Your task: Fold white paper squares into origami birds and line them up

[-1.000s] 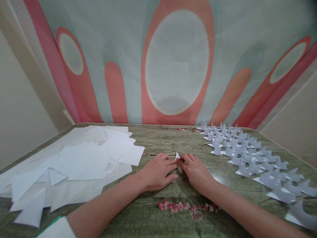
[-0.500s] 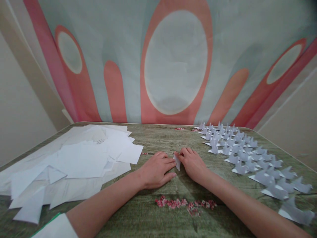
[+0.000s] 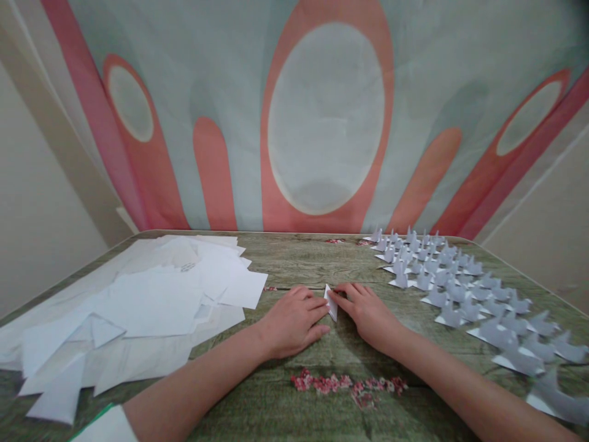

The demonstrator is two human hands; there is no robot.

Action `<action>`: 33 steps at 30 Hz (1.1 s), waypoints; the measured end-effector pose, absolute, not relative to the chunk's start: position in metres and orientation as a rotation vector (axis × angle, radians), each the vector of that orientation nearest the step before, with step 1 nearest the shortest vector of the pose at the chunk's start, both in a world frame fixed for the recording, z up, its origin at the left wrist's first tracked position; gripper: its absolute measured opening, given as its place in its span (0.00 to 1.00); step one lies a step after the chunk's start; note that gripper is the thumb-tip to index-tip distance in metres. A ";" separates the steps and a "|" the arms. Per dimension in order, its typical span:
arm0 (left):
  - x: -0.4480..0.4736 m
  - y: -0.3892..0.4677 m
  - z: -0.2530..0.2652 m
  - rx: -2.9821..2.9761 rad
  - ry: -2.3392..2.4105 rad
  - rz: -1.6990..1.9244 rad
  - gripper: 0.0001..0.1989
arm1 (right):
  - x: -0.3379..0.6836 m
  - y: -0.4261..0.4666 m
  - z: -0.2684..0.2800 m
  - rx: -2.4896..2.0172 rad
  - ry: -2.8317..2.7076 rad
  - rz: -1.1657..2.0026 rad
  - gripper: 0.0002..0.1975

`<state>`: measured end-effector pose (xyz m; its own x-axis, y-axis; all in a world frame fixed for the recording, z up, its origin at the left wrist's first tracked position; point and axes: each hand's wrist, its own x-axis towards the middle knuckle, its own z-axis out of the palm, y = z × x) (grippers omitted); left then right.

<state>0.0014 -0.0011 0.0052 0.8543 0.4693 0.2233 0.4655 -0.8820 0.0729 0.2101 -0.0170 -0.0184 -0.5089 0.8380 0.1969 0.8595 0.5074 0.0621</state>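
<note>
A small folded piece of white paper (image 3: 330,303), narrow and pointed at its top end, is between my two hands at the middle of the table. My left hand (image 3: 297,324) presses its fingertips on the paper's left edge, with the thumb lower down on the wood. From the other side, my right hand (image 3: 367,312) grips the paper's right edge between thumb and index finger, its other fingers curled. Part of the paper is covered by my fingers.
A heap of white paper sheets (image 3: 156,301) spreads over the left of the wood-patterned table (image 3: 294,258). On the right stand rows of several folded paper birds (image 3: 453,314). A folded paper piece (image 3: 59,390) lies at the heap's near edge. Behind hangs a painted backdrop (image 3: 248,92).
My right fingers have slid down along the paper's right edge, so its pointed top now shows. My left hand stays at the left edge. The whole view has shifted slightly.
</note>
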 end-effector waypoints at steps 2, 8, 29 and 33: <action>0.001 -0.001 0.005 3.009 0.762 0.359 0.18 | 0.210 -0.024 -0.019 -1.454 -2.645 -0.264 0.22; 0.002 -0.002 0.006 3.004 0.763 0.368 0.18 | 0.203 -0.040 -0.016 -1.511 -2.700 -0.333 0.21; 0.003 -0.003 0.004 3.016 0.783 0.371 0.17 | 0.198 -0.060 0.016 -1.567 -2.880 -0.024 0.25; 0.002 -0.002 0.003 2.997 0.774 0.385 0.17 | 0.200 -0.061 0.018 -1.508 -2.863 -0.030 0.23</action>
